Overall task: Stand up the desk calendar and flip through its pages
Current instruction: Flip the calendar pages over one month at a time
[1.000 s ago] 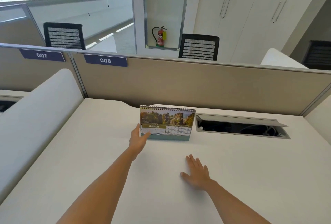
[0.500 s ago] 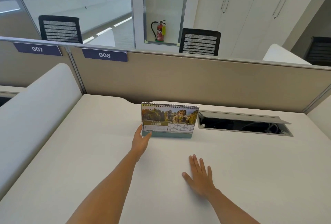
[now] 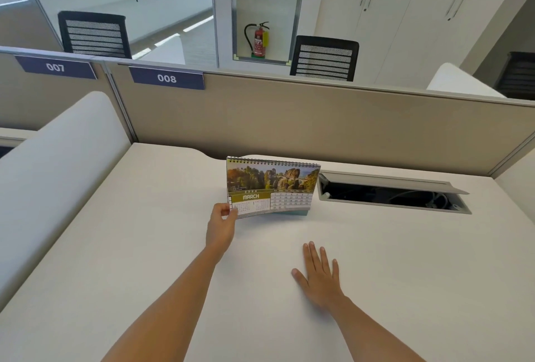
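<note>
The desk calendar (image 3: 272,186) stands upright on the white desk (image 3: 144,246), spiral binding on top, showing a rocky landscape photo and the MARCH page. My left hand (image 3: 221,225) pinches the lower left corner of that front page between thumb and fingers, and the corner is lifted off the teal base toward me. My right hand (image 3: 318,273) lies flat on the desk in front of the calendar, palm down, fingers spread, holding nothing.
An open cable hatch (image 3: 390,195) with its lid raised sits in the desk just right of the calendar. A beige partition (image 3: 318,121) with labels 007 and 008 runs behind. A white side divider (image 3: 58,165) bounds the left.
My left hand went from resting at the calendar's lower left corner to pinching the front page and pulling its corner outward. My right hand stayed flat on the desk.
</note>
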